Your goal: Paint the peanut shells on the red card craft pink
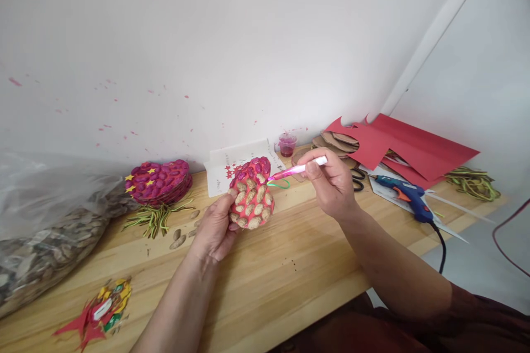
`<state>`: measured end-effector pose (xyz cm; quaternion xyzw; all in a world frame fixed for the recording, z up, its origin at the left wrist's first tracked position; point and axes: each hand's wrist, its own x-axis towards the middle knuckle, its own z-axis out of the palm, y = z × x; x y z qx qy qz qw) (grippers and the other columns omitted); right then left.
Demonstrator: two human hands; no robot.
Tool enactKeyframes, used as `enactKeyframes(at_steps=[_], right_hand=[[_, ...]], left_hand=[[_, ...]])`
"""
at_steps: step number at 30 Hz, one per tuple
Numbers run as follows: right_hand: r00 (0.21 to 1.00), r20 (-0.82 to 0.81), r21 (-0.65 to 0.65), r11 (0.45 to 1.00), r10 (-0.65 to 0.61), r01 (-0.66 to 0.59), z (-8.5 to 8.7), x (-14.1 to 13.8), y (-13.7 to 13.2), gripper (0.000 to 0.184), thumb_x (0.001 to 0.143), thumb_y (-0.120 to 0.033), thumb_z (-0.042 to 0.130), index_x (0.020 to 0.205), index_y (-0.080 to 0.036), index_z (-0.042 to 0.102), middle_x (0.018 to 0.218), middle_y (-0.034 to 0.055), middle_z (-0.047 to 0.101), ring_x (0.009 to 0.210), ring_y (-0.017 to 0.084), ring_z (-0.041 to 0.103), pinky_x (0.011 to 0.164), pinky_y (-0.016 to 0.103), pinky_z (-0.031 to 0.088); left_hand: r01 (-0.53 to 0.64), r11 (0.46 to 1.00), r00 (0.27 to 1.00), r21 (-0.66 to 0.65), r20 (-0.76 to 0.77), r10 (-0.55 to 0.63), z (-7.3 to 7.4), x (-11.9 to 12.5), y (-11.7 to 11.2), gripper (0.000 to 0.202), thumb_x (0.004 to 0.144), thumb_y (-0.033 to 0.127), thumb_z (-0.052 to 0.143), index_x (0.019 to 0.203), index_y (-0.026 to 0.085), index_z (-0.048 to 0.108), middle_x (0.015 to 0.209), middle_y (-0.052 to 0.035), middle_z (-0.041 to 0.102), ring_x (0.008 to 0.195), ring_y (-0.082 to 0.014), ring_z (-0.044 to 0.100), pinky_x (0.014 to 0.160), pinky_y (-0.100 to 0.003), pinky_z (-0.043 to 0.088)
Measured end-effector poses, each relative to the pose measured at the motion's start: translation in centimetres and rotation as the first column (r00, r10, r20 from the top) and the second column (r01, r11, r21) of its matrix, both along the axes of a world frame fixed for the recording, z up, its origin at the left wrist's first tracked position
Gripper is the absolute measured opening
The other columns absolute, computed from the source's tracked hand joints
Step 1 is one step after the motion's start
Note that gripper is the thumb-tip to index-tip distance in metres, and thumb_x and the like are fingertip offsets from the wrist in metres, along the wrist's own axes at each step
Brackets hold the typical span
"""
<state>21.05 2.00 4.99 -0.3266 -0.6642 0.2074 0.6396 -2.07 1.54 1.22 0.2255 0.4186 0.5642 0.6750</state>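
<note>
— What's nearest?
— A dark red sleeve (476,320) at the near right corner of the table (265,292), which is pale wood planks. Behind it stands a white wall (207,38) specked with pink paint.

— And on the surface?
— A clear bag of shells (45,226) fills the left edge. Red paper sheets (414,149) lie at the far right corner, with a blue glue gun (408,196) beside them. A stack of painted pieces (159,181) sits near the far edge.

— The hands?
— Above the table's middle, the left hand (215,229) has its fingers wrapped around a pink peanut-shell piece (251,198). The right hand (331,185) pinches a brush (298,168), its tip touching the piece's upper right. A small paint cup (287,144) stands against the wall.
</note>
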Motion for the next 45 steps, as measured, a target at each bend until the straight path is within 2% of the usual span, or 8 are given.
enactKeyframes(at_steps=[9, 15, 21, 26, 32, 34, 39, 45], right_hand=[[0.998, 0.054, 0.039, 0.999, -0.014, 0.012, 0.02, -0.04, -0.05, 0.015, 0.104, -0.033, 0.059, 0.101, -0.021, 0.068, 0.078, -0.0014, 0.062, 0.067, 0.012, 0.057, 0.063, 0.027, 0.044], [0.997, 0.061, 0.031, 0.998, -0.049, 0.047, 0.11, -0.05, -0.05, 0.018, 0.104, -0.037, 0.059, 0.099, -0.022, 0.067, 0.074, -0.0019, 0.06, 0.063, 0.013, 0.054, 0.059, 0.028, 0.043], [0.99, 0.105, 0.052, 0.995, -0.09, 0.085, -0.05, 0.06, -0.01, 0.017, 0.105, -0.036, 0.057, 0.101, -0.022, 0.067, 0.084, 0.0007, 0.066, 0.071, 0.014, 0.06, 0.067, 0.03, 0.048], [0.985, 0.122, 0.056, 0.992, -0.119, 0.113, -0.16, 0.11, 0.08, 0.018, 0.105, -0.037, 0.057, 0.103, -0.022, 0.067, 0.088, 0.0019, 0.068, 0.074, 0.015, 0.061, 0.069, 0.031, 0.05], [0.977, 0.159, 0.057, 0.989, -0.145, 0.138, -0.44, 0.05, 0.0, 0.018, 0.105, -0.036, 0.057, 0.105, -0.023, 0.068, 0.097, 0.0055, 0.071, 0.088, 0.019, 0.066, 0.079, 0.035, 0.051], [0.976, 0.167, 0.051, 0.99, -0.139, 0.133, -0.62, 0.03, -0.02, 0.018, 0.105, -0.037, 0.056, 0.106, -0.023, 0.068, 0.098, 0.0059, 0.071, 0.09, 0.02, 0.066, 0.078, 0.036, 0.051], [0.977, 0.187, 0.061, 0.993, -0.108, 0.098, -0.66, -0.03, -0.11, 0.017, 0.105, -0.035, 0.056, 0.105, -0.023, 0.068, 0.098, 0.006, 0.071, 0.091, 0.02, 0.066, 0.078, 0.036, 0.05], [0.969, 0.232, 0.114, 0.992, -0.083, 0.057, -0.33, 0.01, -0.19, 0.014, 0.105, -0.031, 0.056, 0.104, -0.023, 0.068, 0.095, 0.0052, 0.071, 0.089, 0.02, 0.065, 0.083, 0.039, 0.049]], left_hand=[[-0.031, 0.999, 0.998, 0.034, -0.049, 0.033, 0.02, 0.04, -0.01, 0.047, 0.053, 0.03, 0.097, 0.062, 0.019, 0.052, 0.049, 0.0106, 0.041, 0.042, -0.0025, 0.028, 0.034, -0.013, 0.021], [-0.011, 0.997, 0.996, 0.075, -0.083, 0.018, 0.07, 0.14, -0.18, 0.052, 0.055, 0.038, 0.099, 0.06, 0.019, 0.051, 0.049, 0.0104, 0.04, 0.042, -0.0023, 0.026, 0.035, -0.013, 0.022], [-0.005, 0.992, 0.992, 0.123, -0.122, 0.02, 0.59, 0.53, -0.45, 0.053, 0.051, 0.046, 0.102, 0.066, 0.018, 0.059, 0.048, 0.0109, 0.043, 0.04, -0.0022, 0.03, 0.037, -0.014, 0.022], [0.008, 0.989, 0.987, 0.147, -0.163, 0.016, 0.68, 0.54, -0.56, 0.052, 0.055, 0.05, 0.1, 0.075, 0.017, 0.066, 0.051, 0.0098, 0.05, 0.041, -0.0031, 0.036, 0.041, -0.014, 0.027], [-0.011, 0.987, 0.981, 0.16, -0.188, 0.041, 0.6, 0.5, -0.44, 0.053, 0.057, 0.053, 0.099, 0.074, 0.016, 0.066, 0.052, 0.0083, 0.054, 0.041, -0.003, 0.037, 0.04, -0.014, 0.026], [-0.013, 0.99, 0.981, 0.139, -0.19, 0.04, 0.56, 0.51, -0.42, 0.053, 0.056, 0.054, 0.099, 0.077, 0.016, 0.069, 0.054, 0.0067, 0.058, 0.041, -0.0042, 0.042, 0.041, -0.015, 0.029], [-0.05, 0.991, 0.981, 0.12, -0.182, 0.072, 0.19, 0.39, -0.32, 0.051, 0.057, 0.052, 0.099, 0.081, 0.017, 0.07, 0.065, 0.0021, 0.071, 0.047, -0.0088, 0.057, 0.049, -0.02, 0.048], [-0.078, 0.99, 0.98, 0.114, -0.175, 0.097, -0.02, 0.13, -0.24, 0.05, 0.059, 0.05, 0.098, 0.083, 0.017, 0.07, 0.068, 0.0018, 0.072, 0.052, -0.0101, 0.063, 0.054, -0.02, 0.052]])
